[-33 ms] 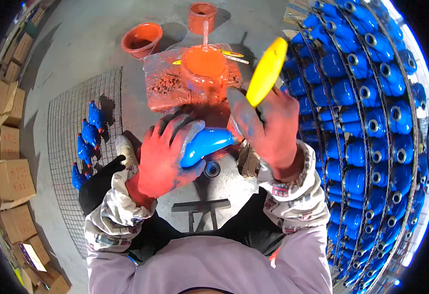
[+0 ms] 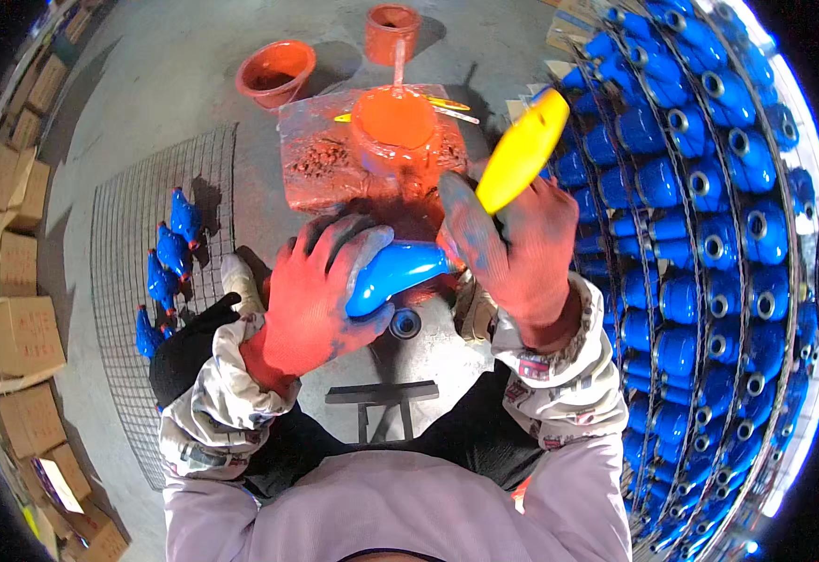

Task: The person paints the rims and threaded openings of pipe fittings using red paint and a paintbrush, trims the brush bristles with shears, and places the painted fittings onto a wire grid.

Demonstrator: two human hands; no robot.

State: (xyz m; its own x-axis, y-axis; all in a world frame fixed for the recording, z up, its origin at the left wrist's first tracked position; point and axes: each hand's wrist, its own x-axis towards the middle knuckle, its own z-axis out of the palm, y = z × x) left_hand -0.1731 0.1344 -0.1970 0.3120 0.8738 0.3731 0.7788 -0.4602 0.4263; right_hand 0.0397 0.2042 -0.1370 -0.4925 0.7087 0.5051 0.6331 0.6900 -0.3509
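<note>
A glossy blue painted piece (image 2: 400, 273), curved like a bottle with a narrowing neck, lies sideways in front of me. My left hand (image 2: 314, 304), in a red glove with dark fingertips, is wrapped round its wide end. The narrow end points right, toward my right hand (image 2: 522, 248), in a paint-stained red glove. That hand grips a yellow-handled paintbrush (image 2: 523, 155) with the handle rising up and right. Its bristles are mostly hidden by the fingers, close to the neck. Beyond the hands, a pot of orange-red paint (image 2: 393, 122) stands on a paint-smeared board (image 2: 311, 187).
Several blue pieces with red tips (image 2: 184, 220) lie on a wire mesh (image 2: 124, 220) at left. A wire rack (image 2: 657, 309) full of blue pieces rises close at right. Two red-stained buckets (image 2: 278, 70) stand far off; cardboard boxes (image 2: 21, 342) line the left edge.
The right hand and the paintbrush have shifted slightly to the right and nearer to me, and the handle leans further right. The left hand keeps its hold on the blue piece.
</note>
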